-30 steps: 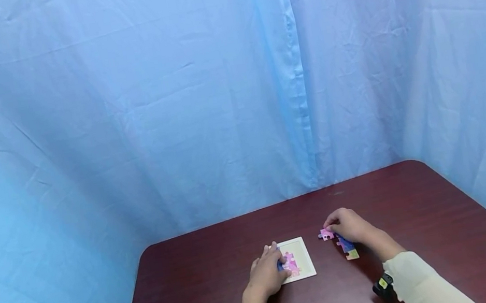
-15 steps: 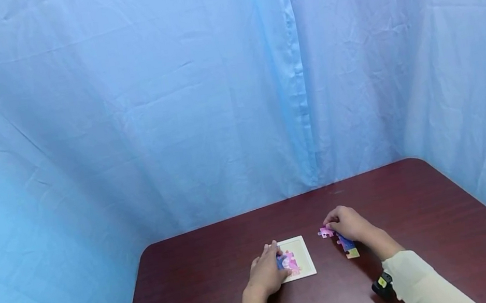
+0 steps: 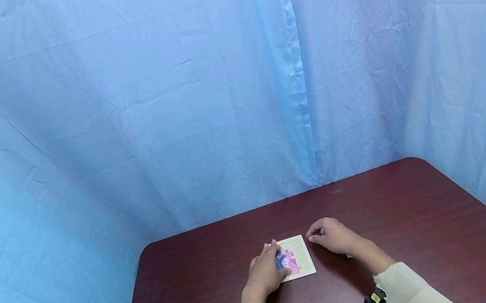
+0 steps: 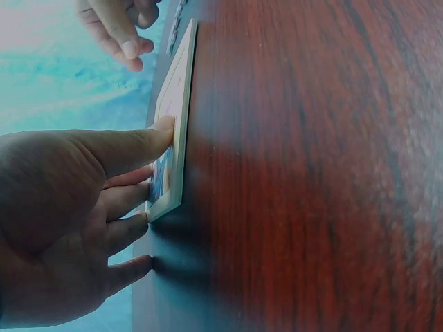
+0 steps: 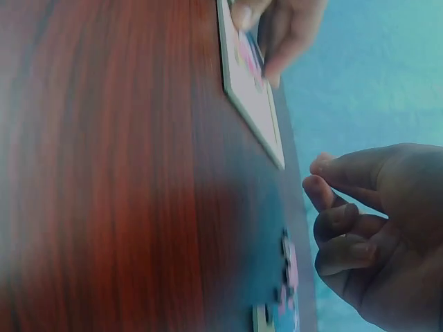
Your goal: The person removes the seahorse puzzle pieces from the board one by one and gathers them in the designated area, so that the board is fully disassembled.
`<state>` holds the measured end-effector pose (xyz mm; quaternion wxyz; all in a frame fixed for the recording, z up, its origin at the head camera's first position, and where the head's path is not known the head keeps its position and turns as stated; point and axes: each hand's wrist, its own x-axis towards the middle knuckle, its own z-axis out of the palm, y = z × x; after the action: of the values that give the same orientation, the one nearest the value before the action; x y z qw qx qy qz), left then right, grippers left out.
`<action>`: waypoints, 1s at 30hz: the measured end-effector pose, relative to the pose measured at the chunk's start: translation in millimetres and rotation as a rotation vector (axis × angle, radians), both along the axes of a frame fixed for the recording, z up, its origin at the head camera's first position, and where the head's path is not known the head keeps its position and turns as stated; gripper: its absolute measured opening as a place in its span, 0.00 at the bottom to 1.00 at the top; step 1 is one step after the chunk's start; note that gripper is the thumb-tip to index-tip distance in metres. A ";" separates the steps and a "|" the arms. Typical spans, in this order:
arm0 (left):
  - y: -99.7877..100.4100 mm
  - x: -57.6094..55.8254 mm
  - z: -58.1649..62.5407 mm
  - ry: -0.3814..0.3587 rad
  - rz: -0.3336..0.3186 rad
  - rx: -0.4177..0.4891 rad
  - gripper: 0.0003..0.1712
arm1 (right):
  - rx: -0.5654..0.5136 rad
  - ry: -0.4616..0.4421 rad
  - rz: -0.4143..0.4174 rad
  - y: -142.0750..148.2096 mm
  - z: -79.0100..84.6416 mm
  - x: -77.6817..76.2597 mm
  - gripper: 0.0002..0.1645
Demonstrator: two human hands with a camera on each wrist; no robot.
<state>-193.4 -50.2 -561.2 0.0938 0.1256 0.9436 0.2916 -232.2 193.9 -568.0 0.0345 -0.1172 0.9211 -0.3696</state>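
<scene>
Two hands work over a dark red table [image 3: 196,279]. Head view: the left hand [image 3: 264,271] lies across the left side of a square white tray [image 3: 309,263], fingers extended and spread, thumb at the lower edge; it hides the tray's left rim and part of the blue and pink picture [image 3: 290,262] inside. The right hand [image 3: 337,236] is just right of the tray, fingers bent, thumb and index tips near each other. Below its wrist, only a pale corner of a puzzle piece [image 3: 349,256] shows. Both cream sleeves [image 3: 412,289] are cut off by the frame; a black device [image 3: 375,299] sits at the right cuff.

Left wrist view: the tray appears nearly edge-on, so its picture is hard to read. The left thumb rests on the tray; the little finger reaches past it toward the table. The right hand is cropped at the top.

Right wrist view: the right fingers curl, tips bare. Loose pieces [image 5: 291,266] lie below them, blurred and overlapping in outline; their number cannot be told. The tray and left hand are cut off above.
</scene>
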 end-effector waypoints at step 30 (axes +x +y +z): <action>-3.1 -0.2 -2.1 0.039 -0.033 -0.020 0.23 | -0.053 0.118 0.059 -64.4 -19.2 23.8 0.06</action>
<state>-193.6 -53.3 -563.4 0.0816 0.1457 0.9459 0.2782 -208.4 129.5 -587.2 -0.0121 -0.1668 0.9076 -0.3851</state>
